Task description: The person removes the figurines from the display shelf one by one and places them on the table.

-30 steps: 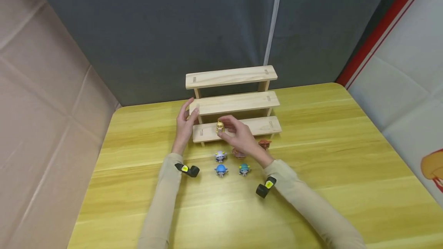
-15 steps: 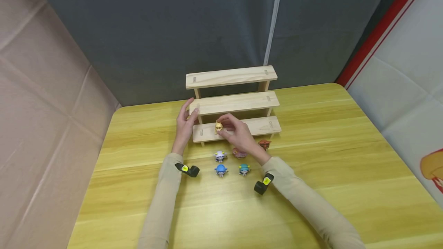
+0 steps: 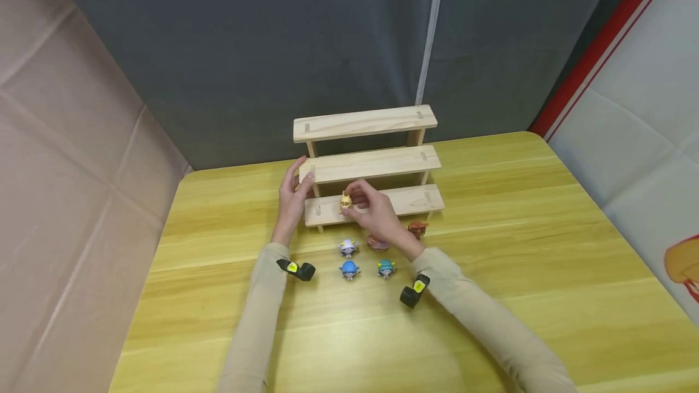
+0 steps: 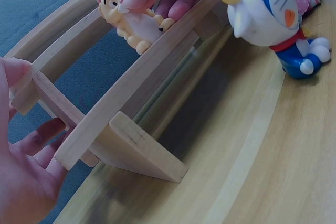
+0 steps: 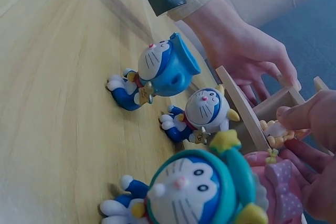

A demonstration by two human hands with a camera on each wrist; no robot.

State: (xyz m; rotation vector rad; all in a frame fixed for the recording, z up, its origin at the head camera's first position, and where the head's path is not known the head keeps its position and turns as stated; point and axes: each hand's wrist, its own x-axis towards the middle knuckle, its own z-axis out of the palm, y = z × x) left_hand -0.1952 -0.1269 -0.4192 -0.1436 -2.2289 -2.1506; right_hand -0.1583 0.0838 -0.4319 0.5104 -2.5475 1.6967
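A three-step wooden display shelf (image 3: 371, 165) stands at the back of the table. My left hand (image 3: 291, 202) holds the left end of its middle board, thumb on top and fingers around the end. At the lowest board, my right hand (image 3: 377, 211) pinches a small yellow figurine (image 3: 345, 202) between thumb and fingers. In the left wrist view this yellow figurine (image 4: 134, 22) sits upright at the board's front edge, part of it hidden by the thumb. Its face points toward the front.
In front of the shelf sit cat figurines: a white-hooded one (image 3: 347, 248), a blue one (image 3: 349, 270) and a green-hooded one (image 3: 385, 268). A pink figurine (image 3: 377, 243) is partly behind the right wrist, with a red-brown figurine (image 3: 417, 229) farther right. A dark curtain (image 3: 246, 59) hangs behind.
My right hand and the yellow figurine have shifted slightly left along the lowest board, and the figurine has turned a little. My left hand has kept its place on the shelf.
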